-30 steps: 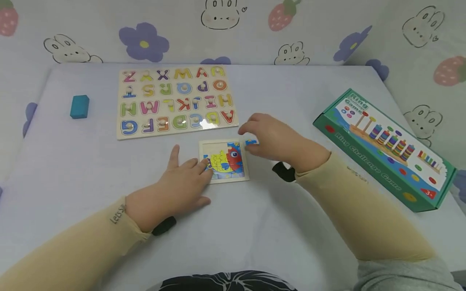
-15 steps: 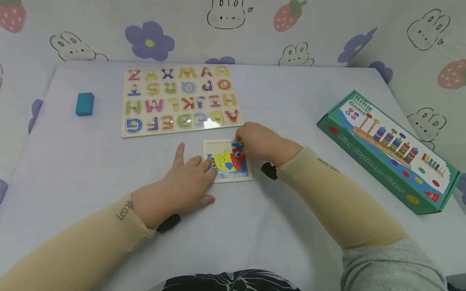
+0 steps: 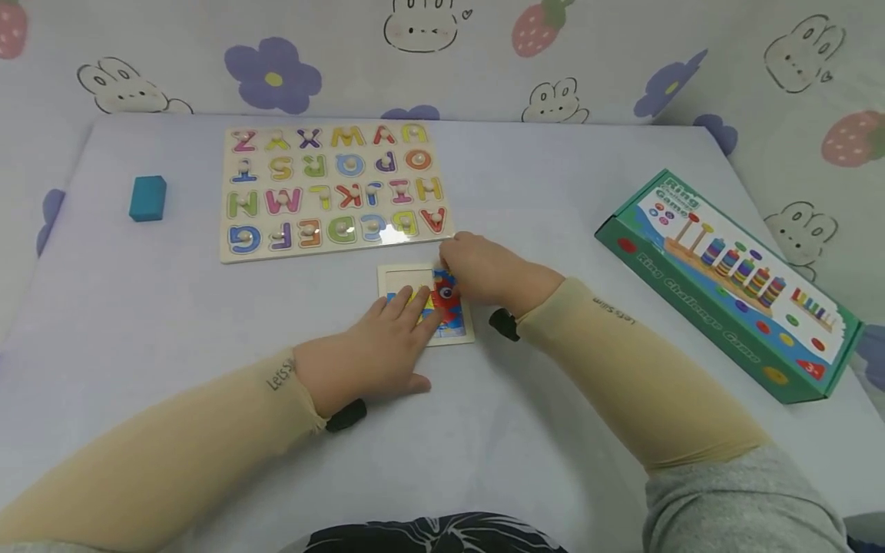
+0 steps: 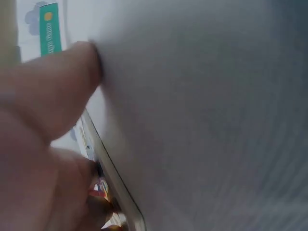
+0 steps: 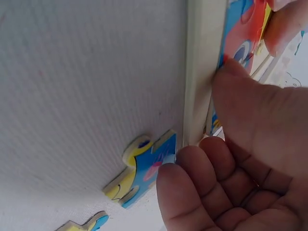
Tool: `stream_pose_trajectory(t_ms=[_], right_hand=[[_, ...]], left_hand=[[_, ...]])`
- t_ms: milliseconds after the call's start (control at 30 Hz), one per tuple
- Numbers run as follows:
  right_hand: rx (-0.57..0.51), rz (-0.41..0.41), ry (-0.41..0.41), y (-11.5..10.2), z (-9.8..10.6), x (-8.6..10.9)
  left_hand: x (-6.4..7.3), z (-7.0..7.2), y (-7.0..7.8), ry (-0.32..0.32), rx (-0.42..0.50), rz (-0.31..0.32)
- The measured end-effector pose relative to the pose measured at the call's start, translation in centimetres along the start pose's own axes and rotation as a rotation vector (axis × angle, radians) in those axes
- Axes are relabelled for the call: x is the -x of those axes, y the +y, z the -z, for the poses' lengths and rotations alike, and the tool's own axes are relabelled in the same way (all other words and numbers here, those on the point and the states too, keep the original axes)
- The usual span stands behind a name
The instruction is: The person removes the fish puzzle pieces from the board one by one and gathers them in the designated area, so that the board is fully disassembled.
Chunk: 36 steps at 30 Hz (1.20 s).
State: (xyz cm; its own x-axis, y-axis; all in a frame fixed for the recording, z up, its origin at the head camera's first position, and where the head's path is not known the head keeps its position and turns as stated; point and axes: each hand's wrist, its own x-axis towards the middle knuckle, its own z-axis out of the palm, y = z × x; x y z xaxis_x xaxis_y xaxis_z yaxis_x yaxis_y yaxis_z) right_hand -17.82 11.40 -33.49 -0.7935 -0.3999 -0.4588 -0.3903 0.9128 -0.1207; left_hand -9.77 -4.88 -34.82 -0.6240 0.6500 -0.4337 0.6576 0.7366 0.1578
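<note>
A small wooden jigsaw tray (image 3: 402,269) lies in the middle of the table, holding a fish picture with yellow body and red head (image 3: 445,301). Over its left part my left hand (image 3: 369,349) rests with fingers outstretched, hiding much of the yellow. My right hand (image 3: 487,269) grips the tray's upper right corner. In the right wrist view its thumb (image 5: 236,79) presses on the red piece near the eye, while the other fingers curl just outside the rim. Beside these fingers is a loose blue-and-yellow jigsaw piece (image 5: 149,166), and another piece (image 5: 98,221) is partly visible.
Behind the tray lies a wooden letter peg board (image 3: 297,220). A teal block (image 3: 148,198) sits at the far left. On the right, a green Ring Challenge Game box (image 3: 733,284) lies at an angle. The table has a white cloth (image 3: 449,461).
My right hand has moved left onto the tray's upper right corner, its fingers curling in. My left hand has slid right, farther over the fish picture.
</note>
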Motion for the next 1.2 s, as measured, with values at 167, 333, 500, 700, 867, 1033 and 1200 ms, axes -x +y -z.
stream_pose_trajectory(t_ms=[167, 333, 500, 700, 867, 1033, 1200], right_hand=[[-0.017, 0.008, 0.003, -0.3, 0.1, 0.1], [-0.004, 0.026, 0.044, -0.2, 0.3, 0.6], [0.014, 0.071, 0.063, 0.0, 0.3, 0.7], [0.148, 0.166, 0.038, 0.2, 0.1, 0.6], [0.127, 0.176, 0.113, 1.6, 0.6, 1.8], [0.027, 0.108, 0.194, 4.9, 1.3, 4.1], [-0.021, 0.012, 0.155, 8.6, 0.7, 5.5]], left_hand=[[0.1, -0.2, -0.3, -0.020, 0.008, -0.007], [-0.1, 0.0, -0.3, -0.026, -0.022, -0.010], [-0.1, 0.3, -0.2, -0.035, -0.031, -0.005], [0.0, 0.4, -0.1, -0.047, -0.037, 0.000], [-0.2, 0.5, 0.2, -0.047, -0.021, -0.005], [-0.3, 0.6, 0.2, 0.020, -0.063, -0.031], [-0.3, 0.7, 0.1, 0.078, -0.081, -0.026]])
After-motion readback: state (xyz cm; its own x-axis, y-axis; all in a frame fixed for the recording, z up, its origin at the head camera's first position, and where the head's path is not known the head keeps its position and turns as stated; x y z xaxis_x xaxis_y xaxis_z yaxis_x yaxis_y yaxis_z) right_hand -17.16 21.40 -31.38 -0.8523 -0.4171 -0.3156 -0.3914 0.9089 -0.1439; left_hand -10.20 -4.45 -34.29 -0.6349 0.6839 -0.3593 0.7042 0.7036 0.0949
